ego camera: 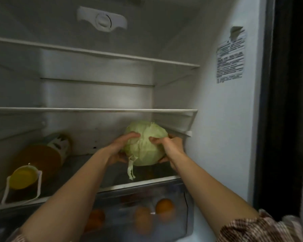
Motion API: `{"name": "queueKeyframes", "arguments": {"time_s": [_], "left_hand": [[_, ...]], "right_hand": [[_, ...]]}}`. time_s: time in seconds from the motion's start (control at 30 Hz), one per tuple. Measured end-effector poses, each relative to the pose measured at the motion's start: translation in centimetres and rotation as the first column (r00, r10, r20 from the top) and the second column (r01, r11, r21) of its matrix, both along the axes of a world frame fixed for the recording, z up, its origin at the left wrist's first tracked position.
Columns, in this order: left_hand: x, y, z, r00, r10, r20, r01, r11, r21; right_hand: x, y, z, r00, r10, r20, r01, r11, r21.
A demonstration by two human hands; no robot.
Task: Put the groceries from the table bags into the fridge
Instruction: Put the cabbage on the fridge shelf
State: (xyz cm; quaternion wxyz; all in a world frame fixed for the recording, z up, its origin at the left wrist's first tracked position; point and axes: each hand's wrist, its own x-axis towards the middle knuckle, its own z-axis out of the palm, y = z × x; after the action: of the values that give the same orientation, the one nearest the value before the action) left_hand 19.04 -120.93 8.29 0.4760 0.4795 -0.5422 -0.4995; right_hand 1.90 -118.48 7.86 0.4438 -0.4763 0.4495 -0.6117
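White fridge (217,137) walls frame the lowest glass shelf (147,183). Over its right part is a pale green cabbage (145,145), gripped from both sides: the left hand (120,149) curls round one flank, the right hand (170,147) round the other. A yellow-lidded container (23,177) stands at left; oranges (164,207) lie in the drawer below.

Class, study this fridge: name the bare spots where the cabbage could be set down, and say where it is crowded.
The top shelf and middle shelf look bare. On the lower shelf, the patch under the cabbage, between the jars and the right wall, is free. Its left end is crowded.
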Motion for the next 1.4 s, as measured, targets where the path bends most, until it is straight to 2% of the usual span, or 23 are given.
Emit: {"name": "queueKeyframes", "arguments": {"time_s": [0.13,0.3,0.5,0.67,0.77,0.87,0.93,1.0,1.1,1.27,1.4], "left_hand": [[-0.2,-3.4,0.6,0.999,-0.050,-0.003,0.050,0.999,-0.014],[-0.6,-6.3,1.4,1.000,-0.010,0.018,0.011,0.999,-0.044],[-0.2,-9.0,1.1,0.998,0.036,-0.060,-0.040,0.997,-0.070],[-0.2,-10.2,0.6,0.994,0.089,-0.063,-0.099,0.978,-0.181],[-0.1,-10.2,0.3,0.990,0.139,-0.023,-0.141,0.972,-0.186],[-0.1,-10.2,0.0,0.943,0.316,0.107,-0.282,0.926,-0.252],[0.1,-11.5,-0.8,0.893,0.417,0.170,-0.360,0.888,-0.288],[-0.2,-10.6,-0.7,0.882,0.440,0.170,-0.379,0.876,-0.299],[-0.7,-9.1,-0.3,0.878,0.448,0.171,-0.383,0.869,-0.313],[-1.0,-8.0,-0.7,0.888,0.414,0.203,-0.344,0.888,-0.305],[-2.0,-5.4,-0.3,0.861,0.455,0.229,-0.371,0.868,-0.331]], "right_hand": [[0.5,-4.0,-0.3,0.999,-0.011,0.035,0.009,0.999,0.032],[1.1,-7.7,-0.1,1.000,-0.023,0.010,0.022,0.999,0.036],[1.5,-11.0,-1.6,0.995,0.049,-0.086,-0.055,0.997,-0.061],[0.9,-15.8,-3.3,0.954,-0.049,-0.295,-0.021,0.973,-0.230],[0.3,-14.2,-2.1,0.856,-0.140,-0.498,0.025,0.973,-0.230],[0.3,-12.0,-1.3,0.663,-0.206,-0.720,0.053,0.972,-0.229],[0.3,-11.4,-1.0,0.541,-0.246,-0.804,0.077,0.967,-0.243],[0.1,-11.1,-0.9,0.481,-0.281,-0.831,0.103,0.959,-0.265],[-0.1,-10.5,-1.1,0.485,-0.268,-0.832,0.103,0.963,-0.249],[-0.5,-9.2,-1.5,0.562,-0.237,-0.793,0.085,0.970,-0.230],[-0.5,-7.7,-1.6,0.545,-0.268,-0.794,0.092,0.961,-0.261]]}}
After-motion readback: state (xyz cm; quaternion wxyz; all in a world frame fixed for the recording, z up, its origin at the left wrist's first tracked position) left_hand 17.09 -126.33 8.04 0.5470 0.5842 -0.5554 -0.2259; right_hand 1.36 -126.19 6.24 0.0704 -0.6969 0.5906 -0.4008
